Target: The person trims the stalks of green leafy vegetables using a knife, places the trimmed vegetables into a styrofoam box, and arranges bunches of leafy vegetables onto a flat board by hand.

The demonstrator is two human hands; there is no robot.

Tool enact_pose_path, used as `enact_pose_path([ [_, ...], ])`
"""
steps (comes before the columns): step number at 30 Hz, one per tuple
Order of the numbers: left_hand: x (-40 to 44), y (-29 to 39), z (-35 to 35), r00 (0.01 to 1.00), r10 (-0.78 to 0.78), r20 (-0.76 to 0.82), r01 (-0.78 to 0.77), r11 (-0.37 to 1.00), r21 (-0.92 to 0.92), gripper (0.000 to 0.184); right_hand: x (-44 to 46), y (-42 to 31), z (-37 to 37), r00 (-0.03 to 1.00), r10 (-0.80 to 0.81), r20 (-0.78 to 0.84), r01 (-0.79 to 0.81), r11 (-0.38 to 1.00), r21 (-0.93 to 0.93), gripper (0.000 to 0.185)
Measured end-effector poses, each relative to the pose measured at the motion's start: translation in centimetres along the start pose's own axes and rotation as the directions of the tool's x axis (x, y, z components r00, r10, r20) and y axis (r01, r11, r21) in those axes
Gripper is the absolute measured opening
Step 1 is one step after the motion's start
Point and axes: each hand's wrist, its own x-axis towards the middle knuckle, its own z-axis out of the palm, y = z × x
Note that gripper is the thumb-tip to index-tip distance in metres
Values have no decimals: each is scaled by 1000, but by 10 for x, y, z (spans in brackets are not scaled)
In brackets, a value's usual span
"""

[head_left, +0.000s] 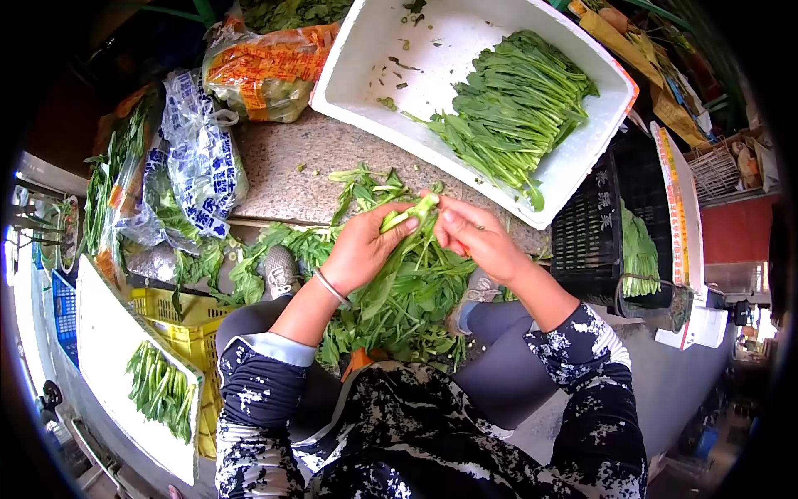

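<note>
My left hand (370, 241), with a bracelet at its wrist, is wrapped around a stalk of leafy greens (426, 205). The pale cut end points up and away from me, and the leaves hang down below the fingers. Close beside that end, my right hand (482, 237) is closed with the thumb against curled fingers. A small orange bit shows at its palm, but what it belongs to is hidden. Under both hands, between my feet, lies a loose heap of leafy greens (399, 312).
A white foam box (353, 79) ahead holds neatly stacked greens (519, 108). Bagged vegetables (195, 154) sit on the stone slab (287, 162) at left. A black crate (586, 224) stands right; a yellow crate (179, 333) and white foam board (104, 366) with greens are left.
</note>
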Motion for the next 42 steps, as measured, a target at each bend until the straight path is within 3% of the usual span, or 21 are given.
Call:
enact_pose_path([
  [5,-1,1,2,1000,-26,-5,26,999,23,33,4,3,4,996,17,-93,-26,994,-104,46],
  [7,-2,4,5,997,54,-63,-48,994,94,39,4,4,6,984,-83,-160,38,964,-265,42],
  [9,-2,7,5,997,43,-64,-29,976,215,39,3,6,3,980,-85,-182,37,967,-254,39],
  [11,-3,8,5,999,38,-31,-27,952,303,37,5,17,-5,989,93,-119,-88,995,44,36],
  [12,-3,9,6,998,49,-26,-39,953,300,37,9,26,-13,987,123,-103,-122,992,12,32],
  [13,-4,10,6,1000,10,-28,5,876,482,38,11,30,-19,987,120,-111,-120,993,6,32],
  [14,-5,11,6,999,-27,-41,47,762,645,38,12,32,-24,962,252,-105,-251,968,23,31],
  [16,-6,10,2,995,3,-97,57,792,608,37,17,48,-45,878,478,-27,-478,878,-9,39],
  [17,-5,9,-1,987,25,-158,71,816,573,36,23,57,-62,880,474,-35,-474,880,-16,39],
  [18,-4,8,-4,987,1,-163,94,815,572,35,33,64,-82,945,246,-217,-318,848,-424,45],
  [19,-4,3,-6,986,2,-166,94,818,568,35,41,50,-103,915,167,-367,-350,781,-518,47],
  [21,-2,-9,-6,974,-38,-225,124,917,379,34,55,22,-145,774,-6,-633,-497,615,-613,53],
  [22,-2,-5,-8,971,-112,-210,168,949,269,33,61,38,-190,638,-440,-632,-380,535,-755,40],
  [23,0,-7,-9,971,-116,-209,171,947,273,33,61,13,-196,501,-446,-741,-588,452,-670,34],
  [25,5,-10,-11,963,-153,-221,156,988,-2,32,70,15,-234,450,-383,-807,-748,332,-575,30],
  [27,8,-13,-13,959,-189,-213,179,982,-65,30,75,31,-260,514,-328,-793,-702,370,-609,30],
  [29,9,-11,-14,947,-138,-289,149,989,15,31,75,42,-277,579,-276,-767,-652,408,-639,31],
  [32,11,-10,-10,946,-161,-280,172,985,17,26,74,58,-308,634,-227,-739,-391,730,-560,27],
  [36,10,-3,-6,958,-124,-260,151,985,87,20,65,48,-292,691,-337,-639,-363,603,-711,11],
  [39,9,-4,-3,965,-71,-253,115,979,166,21,65,35,-288,627,-322,-709,-311,731,-607,10],
  [42,8,-1,1,976,5,-220,62,952,299,20,63,32,-284,645,-360,-674,-379,615,-692,21],
])
